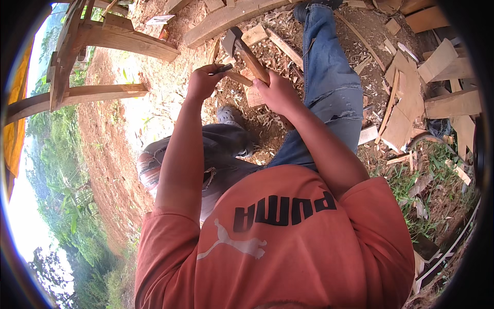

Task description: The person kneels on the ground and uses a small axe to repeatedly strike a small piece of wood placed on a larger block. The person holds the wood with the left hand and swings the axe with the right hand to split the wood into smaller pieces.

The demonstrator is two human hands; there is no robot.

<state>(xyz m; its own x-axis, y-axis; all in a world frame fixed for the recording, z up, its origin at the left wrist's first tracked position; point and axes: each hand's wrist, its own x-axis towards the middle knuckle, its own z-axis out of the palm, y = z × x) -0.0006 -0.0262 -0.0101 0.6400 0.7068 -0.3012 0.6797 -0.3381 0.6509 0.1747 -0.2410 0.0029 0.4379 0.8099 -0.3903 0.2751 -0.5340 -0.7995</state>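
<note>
My right hand (279, 93) is wrapped round the wooden handle of a hatchet (252, 61). Its dark metal head points up and to the left, away from my body. My left hand (202, 82), a little to the left of the hatchet, pinches a small dark bar (225, 67) between thumb and fingers. What kind of thing the bar is, I cannot make out. A narrow wooden stick (239, 78) lies in view between the two hands; whether either hand holds it is unclear.
Wood chips and offcuts cover the ground around my feet. A long curved timber (226, 21) lies beyond the hatchet. Boards and scraps (406, 103) are piled at the right. Wooden beams (126, 42) stand at the upper left, with a bare earth slope (98, 134) beside them.
</note>
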